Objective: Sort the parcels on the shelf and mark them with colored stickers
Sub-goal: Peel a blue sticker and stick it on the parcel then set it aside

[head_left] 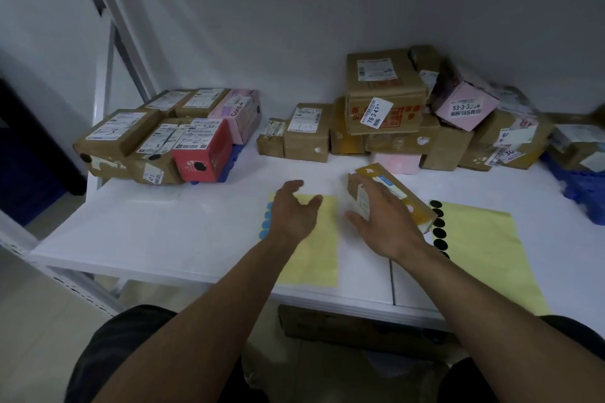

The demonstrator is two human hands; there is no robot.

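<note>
My right hand (383, 216) lies over a small yellow-brown parcel (376, 172) on the white shelf (163, 222) and grips it, thumb at its near side. My left hand (294, 209) hovers open above a yellow sheet (317, 255) with blue round stickers (265, 222) along its left edge. A second yellow sheet (484, 245) to the right carries a column of black stickers (438, 229). At the back left stands a group of parcels, among them a red box (203, 147), several bearing black dots. A loose pile of parcels (383, 91) fills the back right.
A blue crate (579, 186) sits at the shelf's right end, and a blue tray lies under the left parcel group. The shelf's metal upright (121, 26) rises at the left. A flat cardboard box (360, 330) lies below the shelf by my legs.
</note>
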